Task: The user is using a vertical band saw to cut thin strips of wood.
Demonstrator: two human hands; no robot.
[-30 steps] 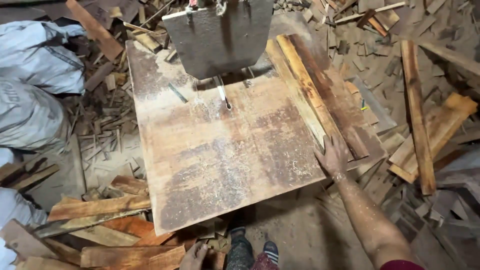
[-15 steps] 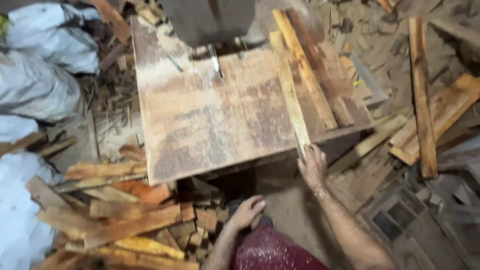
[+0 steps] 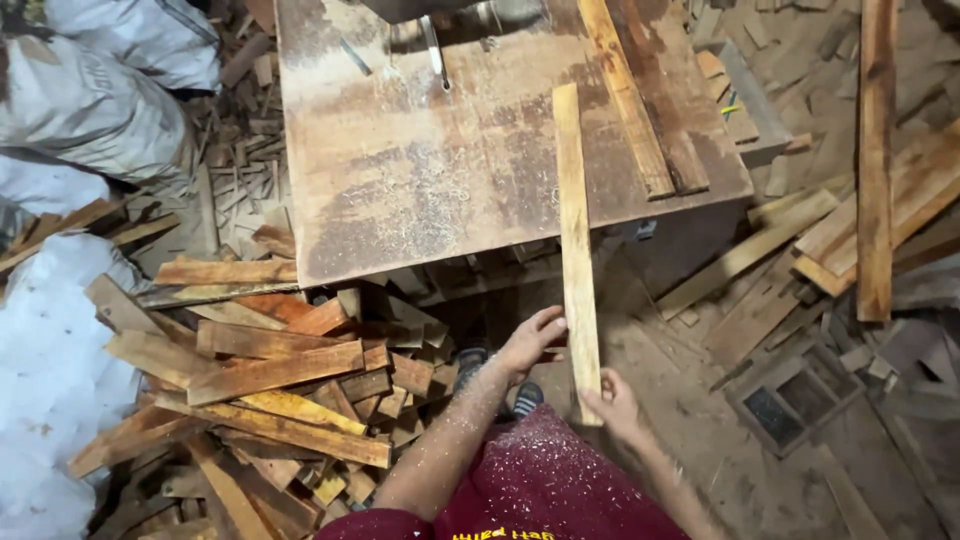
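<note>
- Looking down from the head view, I see the saw table (image 3: 420,190) ending in a front edge that runs across the middle of the frame, with bare sawdust-covered floor (image 3: 690,400) just below it on my right.
- To my left the room is tight: a heap of offcuts (image 3: 260,380) lies against the table's front left corner, and white sacks (image 3: 90,110) crowd the far left.
- To my right, loose planks (image 3: 880,160) and a shallow dark tray (image 3: 790,400) lie scattered over the floor, well apart from my hands.
- I read the table top as a flat brown sheet, worn pale in streaks and dusted with fine shavings; a thin saw blade (image 3: 433,55) stands up near its far edge.
- Two longer boards (image 3: 640,100) lie on the table's right side, rough and reddish-brown.
- I hold a narrow wooden strip (image 3: 572,230), pale yellow, straight and square-edged; its far part rests on the table and its near part overhangs the front edge toward me.
- My right hand (image 3: 618,405) grips the strip's near end, fingers wrapped round it from the right.
- My left hand (image 3: 530,342) is loose and open beside the strip, fingertips at its left edge; I cannot tell whether they touch it.
- Both forearms and my dark red shirt (image 3: 550,480) are speckled with sawdust.
</note>
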